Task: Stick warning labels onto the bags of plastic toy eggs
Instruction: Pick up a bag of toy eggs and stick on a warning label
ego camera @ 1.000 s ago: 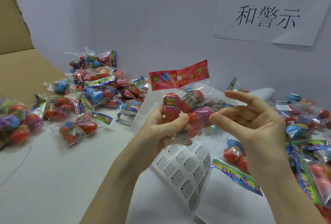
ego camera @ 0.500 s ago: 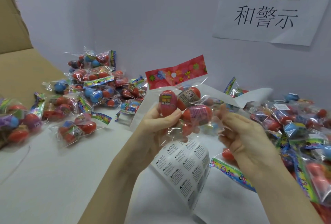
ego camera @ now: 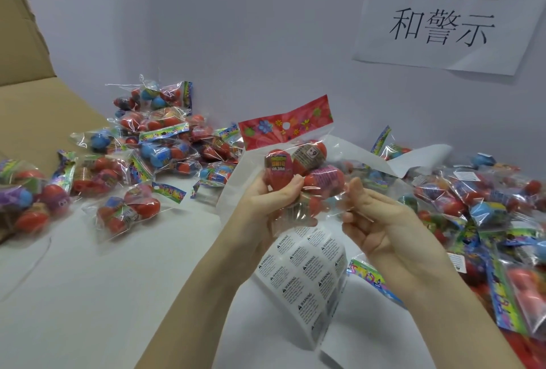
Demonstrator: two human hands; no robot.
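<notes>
A clear bag of red toy eggs (ego camera: 307,170) with a red flowered header card is held upright at the centre of the head view. My left hand (ego camera: 266,203) grips it from the left, thumb across the front egg, and also holds a sheet of white warning labels (ego camera: 307,274) that hangs below the bag. My right hand (ego camera: 375,218) is at the bag's right edge, fingers curled and pinched against the plastic. Whether a label sits under those fingertips is hidden.
A heap of egg bags (ego camera: 153,147) lies at the left and back of the white table (ego camera: 88,294), another heap (ego camera: 487,206) at the right. A brown cardboard box flap (ego camera: 26,97) stands at far left. A paper sign (ego camera: 443,14) hangs on the wall.
My right hand was spread open beside the bag, then closed in and pinched onto the bag's right side. The bag tilted slightly in my left hand.
</notes>
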